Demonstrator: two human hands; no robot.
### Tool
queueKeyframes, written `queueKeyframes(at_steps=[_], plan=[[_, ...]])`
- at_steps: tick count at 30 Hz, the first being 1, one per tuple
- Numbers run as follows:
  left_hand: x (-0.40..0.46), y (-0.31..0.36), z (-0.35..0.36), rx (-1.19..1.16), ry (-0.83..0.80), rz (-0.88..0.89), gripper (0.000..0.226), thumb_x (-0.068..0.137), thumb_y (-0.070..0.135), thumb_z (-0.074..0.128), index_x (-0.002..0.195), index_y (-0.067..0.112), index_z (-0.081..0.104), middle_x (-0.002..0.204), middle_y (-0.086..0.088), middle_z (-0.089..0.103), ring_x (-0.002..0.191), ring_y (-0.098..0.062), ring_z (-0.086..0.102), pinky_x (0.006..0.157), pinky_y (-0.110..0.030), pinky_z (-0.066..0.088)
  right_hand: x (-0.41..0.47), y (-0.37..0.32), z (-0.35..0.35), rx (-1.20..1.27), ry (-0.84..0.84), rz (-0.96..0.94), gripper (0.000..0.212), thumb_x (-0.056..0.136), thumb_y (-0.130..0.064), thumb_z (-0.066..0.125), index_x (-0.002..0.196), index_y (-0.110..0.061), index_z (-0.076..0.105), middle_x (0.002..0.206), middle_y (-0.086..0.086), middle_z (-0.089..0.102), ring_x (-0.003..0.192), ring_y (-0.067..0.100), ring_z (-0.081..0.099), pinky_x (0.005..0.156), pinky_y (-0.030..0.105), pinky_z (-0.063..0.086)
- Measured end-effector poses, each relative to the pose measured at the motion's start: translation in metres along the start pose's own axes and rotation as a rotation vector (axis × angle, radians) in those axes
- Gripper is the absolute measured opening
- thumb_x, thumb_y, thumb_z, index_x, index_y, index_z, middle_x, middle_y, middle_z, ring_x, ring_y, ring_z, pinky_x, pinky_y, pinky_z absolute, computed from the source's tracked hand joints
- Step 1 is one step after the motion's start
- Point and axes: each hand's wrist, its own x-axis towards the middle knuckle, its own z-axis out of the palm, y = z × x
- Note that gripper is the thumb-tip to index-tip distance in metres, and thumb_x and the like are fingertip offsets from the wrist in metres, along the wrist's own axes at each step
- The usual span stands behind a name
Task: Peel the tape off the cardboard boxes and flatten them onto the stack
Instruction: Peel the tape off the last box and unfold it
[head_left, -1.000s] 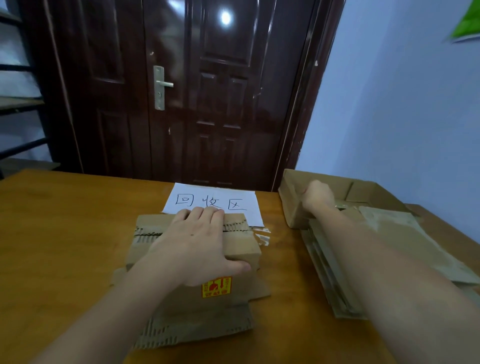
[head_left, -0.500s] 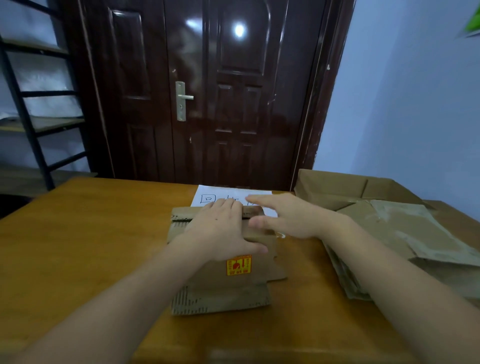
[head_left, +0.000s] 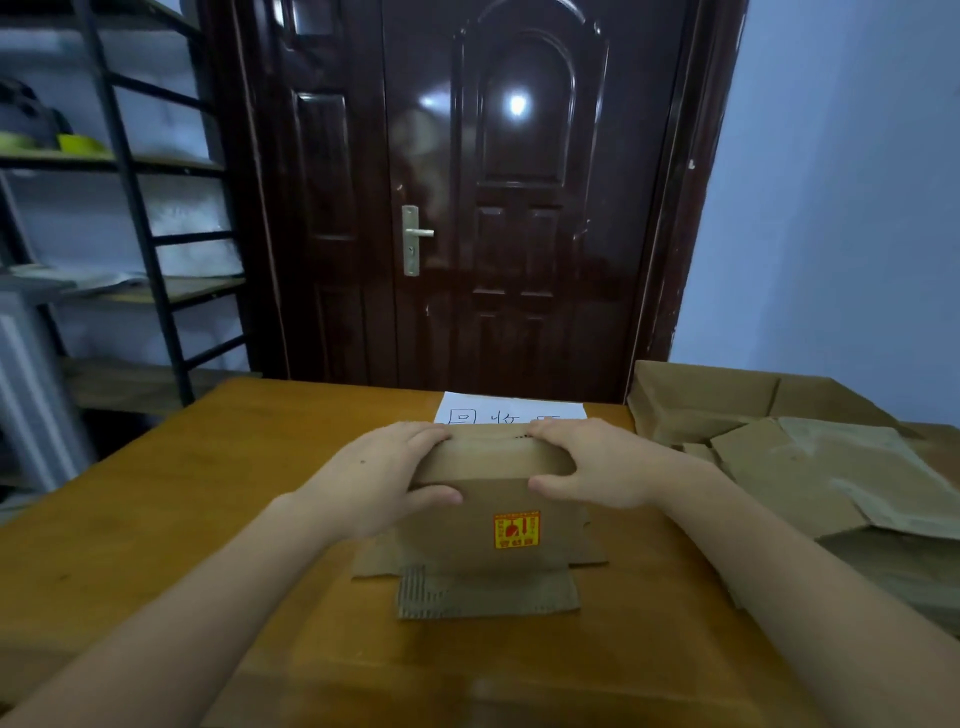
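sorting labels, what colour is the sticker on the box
Orange-yellow with red print, sticker on the box, head view.

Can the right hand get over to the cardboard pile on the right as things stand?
Probably yes, once it lets go. The right hand now grips the box together with the left hand; only bare table lies between it and the cardboard pile.

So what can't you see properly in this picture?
Head view only:
- White paper sign: its writing is partly hidden behind the brown cardboard box.
- Box's far side: hidden by the left hand and right hand.
- Red-and-yellow sticker: print too small.
- Flattened cardboard pile: cut off by right edge.
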Motion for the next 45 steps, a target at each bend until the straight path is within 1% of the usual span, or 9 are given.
queueKeyframes(at_steps=[10, 13, 16, 22, 28, 34, 39, 42, 45], plan=[[-0.032, 0.010, -0.006, -0.033, 0.336, 0.133, 0.062, 0.087, 0.029, 0.081, 0.144, 0.028, 0.057, 0.135, 0.007, 0.066, 0.121, -0.013, 0.064, 0.099, -0.032, 0.054, -0.040, -0.011, 0.016, -0.006, 0.479, -0.191, 0.051, 0.094, -0.024, 0.071, 0.143, -0.023, 0.056, 0.138, -0.006, 0.063, 0.125, 0.010, 0.061, 0.103, 0.034, 0.053], [-0.047, 0.013, 0.006, -0.042, 0.390, 0.232, 0.053, 0.088, 0.015, 0.078, 0.138, 0.021, 0.065, 0.128, 0.002, 0.071, 0.116, -0.014, 0.069, 0.095, -0.025, 0.052, -0.050, -0.018, 0.035, 0.088, 0.510, -0.260, 0.042, 0.094, -0.036, 0.066, 0.135, -0.025, 0.064, 0.140, -0.010, 0.061, 0.131, 0.004, 0.055, 0.108, 0.031, 0.049], [-0.057, 0.014, 0.025, -0.055, 0.412, 0.321, 0.036, 0.095, 0.024, 0.071, 0.131, 0.019, 0.071, 0.135, 0.002, 0.067, 0.128, -0.012, 0.062, 0.109, -0.029, 0.048, -0.050, -0.026, 0.055, 0.213, 0.453, -0.228, 0.046, 0.098, -0.060, 0.047, 0.130, -0.034, 0.067, 0.150, -0.021, 0.047, 0.143, -0.004, 0.035, 0.118, 0.027, 0.030], [-0.059, 0.014, 0.045, -0.037, 0.487, 0.361, 0.031, 0.101, 0.029, 0.057, 0.122, 0.017, 0.076, 0.140, -0.003, 0.064, 0.136, -0.016, 0.055, 0.117, -0.036, 0.040, -0.030, -0.026, 0.073, 0.178, 0.444, -0.049, 0.054, 0.097, -0.041, 0.062, 0.148, -0.035, 0.047, 0.149, -0.017, 0.047, 0.137, 0.001, 0.034, 0.115, 0.032, 0.034], [-0.049, 0.013, 0.035, -0.055, 0.450, 0.268, 0.038, 0.103, 0.032, 0.053, 0.132, 0.015, 0.070, 0.140, -0.002, 0.063, 0.134, -0.013, 0.056, 0.113, -0.036, 0.045, -0.021, -0.024, 0.073, 0.154, 0.418, -0.062, 0.048, 0.097, -0.035, 0.065, 0.143, -0.031, 0.056, 0.132, -0.015, 0.061, 0.126, 0.004, 0.045, 0.102, 0.024, 0.036], [-0.019, 0.006, 0.009, -0.077, 0.174, -0.043, 0.079, 0.094, 0.072, 0.024, 0.160, 0.030, 0.032, 0.166, 0.011, 0.023, 0.150, -0.002, 0.011, 0.123, -0.031, 0.012, -0.024, -0.026, 0.072, 0.167, 0.431, -0.069, 0.047, 0.095, -0.033, 0.067, 0.141, -0.028, 0.058, 0.132, -0.013, 0.063, 0.127, 0.006, 0.048, 0.102, 0.024, 0.034], [0.017, -0.003, -0.005, -0.072, -0.047, -0.141, 0.108, 0.081, 0.091, 0.031, 0.166, 0.029, 0.006, 0.169, 0.013, -0.003, 0.149, 0.000, -0.012, 0.118, -0.028, -0.006, -0.027, -0.026, 0.069, 0.163, 0.421, -0.074, 0.047, 0.096, -0.036, 0.065, 0.142, -0.030, 0.057, 0.134, -0.015, 0.061, 0.129, 0.004, 0.046, 0.107, 0.026, 0.035], [0.020, -0.003, -0.003, 0.018, 0.095, -0.006, 0.095, 0.086, 0.086, 0.036, 0.162, 0.029, 0.031, 0.169, 0.010, 0.020, 0.157, -0.009, 0.013, 0.125, -0.032, 0.009, -0.027, -0.025, 0.069, 0.171, 0.420, -0.066, 0.048, 0.097, -0.038, 0.065, 0.143, -0.030, 0.056, 0.135, -0.016, 0.061, 0.130, 0.003, 0.046, 0.109, 0.028, 0.036], [0.006, 0.003, 0.007, 0.105, 0.267, 0.287, 0.063, 0.099, 0.067, 0.043, 0.133, 0.021, 0.069, 0.142, 0.002, 0.063, 0.134, -0.016, 0.057, 0.115, -0.039, 0.043, -0.027, -0.024, 0.071, 0.176, 0.422, -0.071, 0.048, 0.097, -0.038, 0.064, 0.143, -0.030, 0.056, 0.135, -0.016, 0.060, 0.130, 0.003, 0.045, 0.110, 0.028, 0.035]])
